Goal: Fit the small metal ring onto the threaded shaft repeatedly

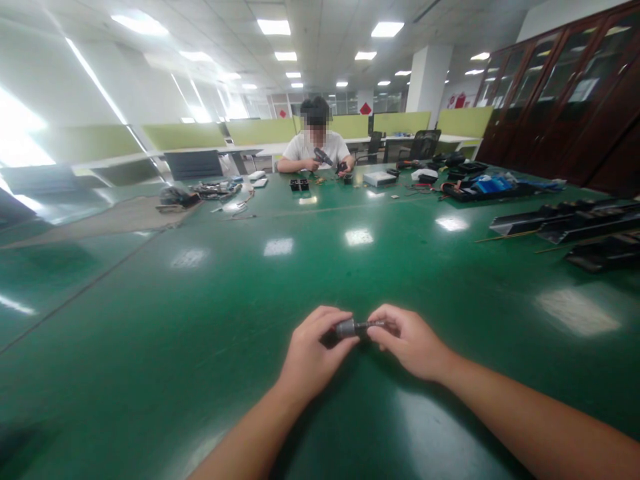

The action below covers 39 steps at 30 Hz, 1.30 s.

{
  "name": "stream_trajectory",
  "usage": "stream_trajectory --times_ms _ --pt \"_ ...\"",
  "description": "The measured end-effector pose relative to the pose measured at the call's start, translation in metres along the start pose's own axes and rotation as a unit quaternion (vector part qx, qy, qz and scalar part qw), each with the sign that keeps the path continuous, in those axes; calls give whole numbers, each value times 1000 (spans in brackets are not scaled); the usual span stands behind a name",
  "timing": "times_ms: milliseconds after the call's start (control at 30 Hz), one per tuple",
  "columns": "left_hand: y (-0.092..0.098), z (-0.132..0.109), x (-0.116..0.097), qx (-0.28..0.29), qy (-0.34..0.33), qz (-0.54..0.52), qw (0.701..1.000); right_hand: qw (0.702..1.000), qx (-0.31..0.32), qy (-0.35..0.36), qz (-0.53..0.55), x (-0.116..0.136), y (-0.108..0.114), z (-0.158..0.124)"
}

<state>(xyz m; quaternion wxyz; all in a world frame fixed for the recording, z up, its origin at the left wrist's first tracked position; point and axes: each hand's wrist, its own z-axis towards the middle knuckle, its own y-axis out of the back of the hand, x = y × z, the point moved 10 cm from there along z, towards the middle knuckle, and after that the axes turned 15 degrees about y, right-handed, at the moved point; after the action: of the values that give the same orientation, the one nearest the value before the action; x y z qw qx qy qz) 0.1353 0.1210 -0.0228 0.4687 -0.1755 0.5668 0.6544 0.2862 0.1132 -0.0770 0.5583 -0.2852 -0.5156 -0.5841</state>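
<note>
Green tabletop (pixel 225 287) beneath grey cylinder (pixel 345 329) in pinch of left grip (pixel 313 347), adjoining dark shaft (pixel 362 327) in pinch of right grip (pixel 411 341).

Left hand (pixel 315 350): bare human hand, slim fingers, round-tipped thumb. Right hand (pixel 413 340): bare too, similar build, rounded knuckles. Bare left wrist (pixel 296 387) and bare right wrist (pixel 450 365) both narrow. Bare, smooth left forearm (pixel 255 433) and bare, smooth right forearm (pixel 525 413) both thicken away from the wrist. Nails too small for me to make out. Clothing higher up: out of my sight.
</note>
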Motion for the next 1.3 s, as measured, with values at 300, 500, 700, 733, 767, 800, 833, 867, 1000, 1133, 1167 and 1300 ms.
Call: stream_trajectory --times_ms 300,500,700,733,767,800,833,867,1000,1133,1167,1300 --pt "4 1 2 -20 7 11 1000 1000 -22 0 21 -1 2 -1" --pt "6 1 1 -29 9 17 999 999 -33 3 9 0 6 -1" --pt "8 1 1 -37 8 17 999 999 -32 3 4 2 7 0" --pt "8 1 2 -38 9 16 999 999 -32 1 9 1 7 0" --pt "8 1 2 -39 12 16 999 999 -33 -2 14 1 7 0" --pt "9 2 3 -40 14 16 999 999 -35 -4 18 0 7 0" --pt "9 2 3 -41 16 15 999 999 -37 -6 20 -1 8 0" --pt "9 2 3 -43 16 15 999 999 -39 -8 22 -2 8 0" --pt "10 3 4 -46 21 14 999 998 -43 -11 32 -4 8 -1" --pt "11 3 5 -46 27 15 998 998 -47 -13 34 -4 9 -1" --pt "11 3 6 -47 28 15 998 998 -48 -12 34 -4 9 -1" --pt "12 4 7 -48 31 16 998 998 -50 -10 36 -2 9 -1"
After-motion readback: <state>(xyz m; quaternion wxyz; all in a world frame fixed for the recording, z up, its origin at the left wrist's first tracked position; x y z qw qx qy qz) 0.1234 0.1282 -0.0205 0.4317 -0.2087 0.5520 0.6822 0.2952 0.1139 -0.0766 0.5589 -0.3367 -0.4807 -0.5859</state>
